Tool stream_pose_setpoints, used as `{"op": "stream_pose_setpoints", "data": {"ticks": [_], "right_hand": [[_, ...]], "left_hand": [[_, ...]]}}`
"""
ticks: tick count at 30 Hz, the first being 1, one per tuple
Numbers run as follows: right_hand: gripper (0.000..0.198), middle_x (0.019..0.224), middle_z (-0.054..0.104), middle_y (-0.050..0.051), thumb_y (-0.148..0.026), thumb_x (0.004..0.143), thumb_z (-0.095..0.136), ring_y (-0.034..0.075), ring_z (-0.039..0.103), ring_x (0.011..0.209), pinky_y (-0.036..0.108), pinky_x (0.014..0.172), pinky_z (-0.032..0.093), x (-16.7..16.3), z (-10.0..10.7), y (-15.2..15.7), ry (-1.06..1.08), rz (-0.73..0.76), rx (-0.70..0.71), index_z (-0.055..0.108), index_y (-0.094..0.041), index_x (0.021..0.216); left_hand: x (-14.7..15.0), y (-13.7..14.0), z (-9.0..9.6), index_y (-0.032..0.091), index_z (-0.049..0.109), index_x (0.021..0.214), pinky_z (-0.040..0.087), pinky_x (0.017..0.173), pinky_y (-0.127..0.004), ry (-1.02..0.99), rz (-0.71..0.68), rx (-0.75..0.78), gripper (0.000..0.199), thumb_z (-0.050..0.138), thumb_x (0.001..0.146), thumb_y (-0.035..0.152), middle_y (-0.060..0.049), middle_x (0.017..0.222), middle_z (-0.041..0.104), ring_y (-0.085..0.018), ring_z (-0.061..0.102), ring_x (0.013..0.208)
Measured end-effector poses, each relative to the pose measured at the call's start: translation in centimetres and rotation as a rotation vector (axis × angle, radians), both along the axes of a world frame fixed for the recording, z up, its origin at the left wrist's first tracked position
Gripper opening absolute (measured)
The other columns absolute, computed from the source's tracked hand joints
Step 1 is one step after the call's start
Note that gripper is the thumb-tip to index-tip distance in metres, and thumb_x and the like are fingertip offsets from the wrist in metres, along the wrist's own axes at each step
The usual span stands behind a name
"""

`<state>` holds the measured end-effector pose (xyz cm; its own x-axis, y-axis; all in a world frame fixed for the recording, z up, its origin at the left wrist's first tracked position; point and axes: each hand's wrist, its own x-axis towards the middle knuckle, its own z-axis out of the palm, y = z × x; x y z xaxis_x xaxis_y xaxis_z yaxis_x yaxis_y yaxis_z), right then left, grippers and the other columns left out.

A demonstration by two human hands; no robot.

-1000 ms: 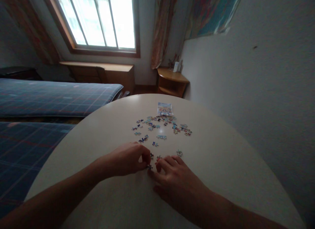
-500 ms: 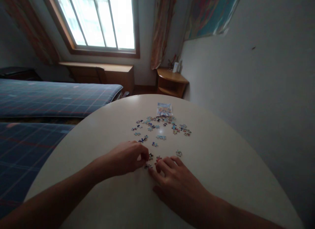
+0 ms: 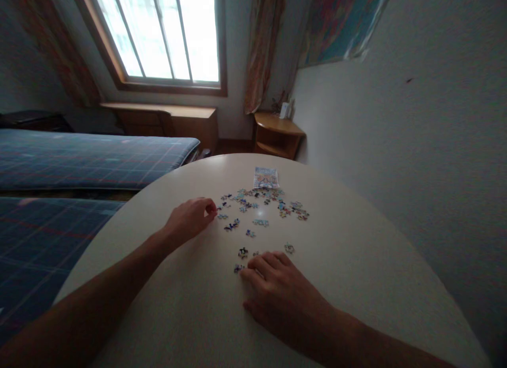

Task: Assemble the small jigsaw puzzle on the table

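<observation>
Picking from the scattered puzzle pieces (image 3: 246,205) is how I read the step in hand; their main spread lies a little above the lower half's middle in the frame, on the pale table (image 3: 356,283), just below a printed leaflet (image 3: 266,178). I have the left hand (image 3: 190,218) at the left edge of that spread, its thumb and forefinger curled into a ring with the tips nearly together, right beside a dark piece (image 3: 220,206). From here I cannot tell whether this grip pinches anything. The right hand (image 3: 277,291) rests low in the frame, right of centre, fingers loosely bent and a little spread, thumb apart; that grip wraps nothing I can see, though the forefinger seems to touch the edge of a small piece (image 3: 238,269). A patterned piece (image 3: 243,253) lies just above that one, and a pale piece (image 3: 289,248) sits apart to the right. As I judge it, the next move calls for a light fingertip pinch on the left, with the right steadying its own piece.
</observation>
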<state>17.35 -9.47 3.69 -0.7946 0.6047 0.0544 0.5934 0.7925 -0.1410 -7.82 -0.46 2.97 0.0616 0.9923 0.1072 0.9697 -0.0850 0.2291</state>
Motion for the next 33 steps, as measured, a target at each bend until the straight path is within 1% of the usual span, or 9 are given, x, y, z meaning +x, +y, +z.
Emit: {"op": "stream_pose_setpoints", "data": {"ticks": [3,6,9,12,16,20,23,28,33], "right_hand": [[0.033,0.110,0.067,0.008,-0.032,0.083,0.071,0.026,0.059,0.103,0.044,0.093,0.045,0.0,0.2,0.0,0.039,-0.002,-0.017,0.062,-0.018,0.112],[0.037,0.111,0.067,0.007,-0.030,0.081,0.074,0.026,0.059,0.103,0.043,0.093,0.044,0.4,0.6,0.6,0.115,-0.033,-0.033,0.062,-0.020,0.115],[0.021,0.102,0.069,0.005,-0.028,0.085,0.070,0.024,0.060,0.097,0.040,0.087,0.045,1.4,0.7,2.8,0.208,-0.122,-0.031,0.065,-0.020,0.104],[0.007,0.089,0.068,0.004,-0.025,0.090,0.063,0.021,0.061,0.088,0.037,0.084,0.045,3.1,0.0,6.2,0.317,-0.210,0.019,0.066,-0.019,0.089],[0.013,0.080,0.067,0.004,-0.026,0.091,0.060,0.019,0.060,0.078,0.035,0.079,0.045,5.3,-1.8,10.2,0.433,-0.308,0.095,0.065,-0.018,0.081],[0.010,0.077,0.066,0.003,-0.025,0.089,0.060,0.018,0.060,0.074,0.032,0.075,0.045,6.1,-3.2,11.9,0.478,-0.332,0.090,0.067,-0.019,0.084],[0.014,0.076,0.066,0.002,-0.028,0.090,0.058,0.017,0.058,0.071,0.030,0.072,0.045,6.2,-3.5,12.3,0.487,-0.435,0.131,0.067,-0.019,0.084],[0.023,0.095,0.068,0.010,-0.031,0.093,0.051,0.025,0.060,0.091,0.038,0.082,0.044,7.4,-3.9,12.6,0.448,-0.664,0.250,0.068,-0.016,0.098],[0.043,0.125,0.062,0.015,-0.043,0.099,0.037,0.032,0.054,0.109,0.044,0.086,0.042,9.8,-4.3,12.8,0.154,-0.922,0.288,0.062,-0.016,0.122]], "left_hand": [[-0.1,0.6,-1.0,0.023,0.070,0.091,0.049,0.073,-0.031,-0.043,-0.050,0.086,0.018,0.054,0.089,0.031,-0.004,0.096,0.071,-0.021,0.065,0.081],[-0.1,1.1,-2.0,0.022,0.070,0.090,0.050,0.085,-0.035,-0.069,-0.139,0.225,0.017,0.055,0.090,0.028,-0.006,0.099,0.069,-0.024,0.062,0.095],[0.1,1.6,-2.8,0.020,0.070,0.092,0.049,0.091,-0.039,-0.074,-0.183,0.314,0.016,0.055,0.090,0.026,-0.007,0.102,0.068,-0.026,0.058,0.100],[0.5,1.9,-3.3,0.019,0.070,0.094,0.050,0.093,-0.041,-0.093,-0.198,0.329,0.015,0.055,0.090,0.022,-0.008,0.104,0.068,-0.027,0.057,0.102],[1.1,2.1,-3.7,0.020,0.069,0.097,0.050,0.095,-0.042,-0.139,-0.227,0.295,0.017,0.053,0.092,0.024,-0.007,0.108,0.068,-0.026,0.057,0.105],[1.3,2.1,-3.8,0.022,0.068,0.101,0.050,0.097,-0.043,-0.166,-0.262,0.276,0.021,0.049,0.094,0.027,-0.006,0.113,0.068,-0.025,0.058,0.108],[1.3,2.3,-3.9,0.021,0.069,0.103,0.050,0.097,-0.043,-0.171,-0.265,0.283,0.023,0.049,0.094,0.028,-0.007,0.114,0.068,-0.026,0.058,0.109],[1.2,2.5,-4.1,0.020,0.068,0.107,0.050,0.098,-0.043,-0.168,-0.290,0.289,0.025,0.047,0.095,0.028,-0.007,0.117,0.068,-0.026,0.057,0.112],[1.4,2.4,-4.1,0.021,0.067,0.108,0.050,0.098,-0.043,-0.144,-0.280,0.293,0.025,0.047,0.095,0.029,-0.006,0.119,0.066,-0.026,0.056,0.113]]}}
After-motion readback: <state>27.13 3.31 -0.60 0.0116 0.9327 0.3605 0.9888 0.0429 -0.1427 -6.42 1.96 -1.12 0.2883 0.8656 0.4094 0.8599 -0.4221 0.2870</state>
